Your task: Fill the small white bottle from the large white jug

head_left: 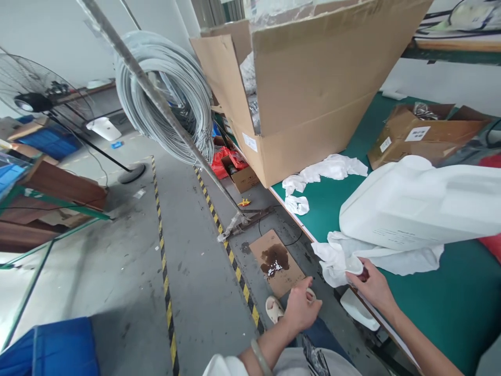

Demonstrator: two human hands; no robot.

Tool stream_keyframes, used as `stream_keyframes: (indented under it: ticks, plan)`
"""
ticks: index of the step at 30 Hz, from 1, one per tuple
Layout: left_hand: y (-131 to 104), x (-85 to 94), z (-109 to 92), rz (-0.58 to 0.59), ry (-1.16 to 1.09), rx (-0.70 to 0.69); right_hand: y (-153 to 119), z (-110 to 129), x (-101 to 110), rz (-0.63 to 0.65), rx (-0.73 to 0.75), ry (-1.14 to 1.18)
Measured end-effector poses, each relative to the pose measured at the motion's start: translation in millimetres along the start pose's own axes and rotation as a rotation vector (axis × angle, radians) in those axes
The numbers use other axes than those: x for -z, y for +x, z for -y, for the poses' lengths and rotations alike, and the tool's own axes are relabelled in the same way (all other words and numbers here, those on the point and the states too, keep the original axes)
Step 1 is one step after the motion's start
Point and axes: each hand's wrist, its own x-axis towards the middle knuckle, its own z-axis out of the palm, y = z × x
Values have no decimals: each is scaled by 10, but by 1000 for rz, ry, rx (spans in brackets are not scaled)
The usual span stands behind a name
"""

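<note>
While right hand (371,284) pinches white cloth (344,258) at table edge (297,222), left hand (301,308) hangs free.

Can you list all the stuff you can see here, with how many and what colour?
big cardboard box: 1, brown, open, on the far edge of the table
small cardboard box: 1, brown, open, on the table at right
table: 1, green top, right side
jerrycan: 1, white plastic, lying tilted on the table over a cloth
cloths: several, white, crumpled near the table edge
cable coil: 1, grey, hanging by a metal pole
fan: 1, black, standing on the floor at left
floor tape: 2 lines, yellow and black
blue crate: 1, bottom left
cardboard piece: 1, brown, stained, on the floor
left hand: 1, loosely curled over the floor
right hand: 1, grip on a white cloth
</note>
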Motion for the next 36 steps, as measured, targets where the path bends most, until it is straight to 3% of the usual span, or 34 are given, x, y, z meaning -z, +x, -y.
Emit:
stream_keyframes:
  ticks: [6,18,24,36]
  plan:
    - [242,-161,-281,-3,2,-118,28,-2,-34,16,74,40]
    - [536,-337,-434,-60,11,-222,54,-83,-95,50,201,77]
    - [565,-372,-484,-76,39,-234,59,-156,-99,67,235,91]
    - [462,-425,-603,-14,166,-222,-4,23,44,54,218,48]
